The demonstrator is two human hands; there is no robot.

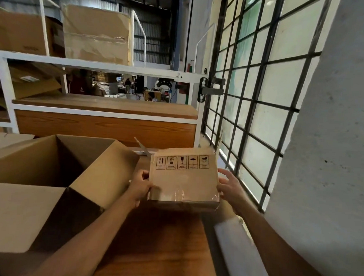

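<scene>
A small brown cardboard box [184, 178] with a row of black handling symbols near its top edge and clear tape over it is held above the wooden table [159, 247]. My left hand [140, 186] grips its left side, fingers curled round the edge. My right hand [230, 186] holds the right side, thumb on the face and fingers spread behind. A large open cardboard carton [47, 172] stands on the table to the left of the small box, its flaps folded out.
Beyond the table stands a white metal rack [96, 65] with wooden shelves, holding big cardboard boxes [95, 34] on top. A barred window [254, 89] and a white wall [336, 147] close off the right side. People work far in the background.
</scene>
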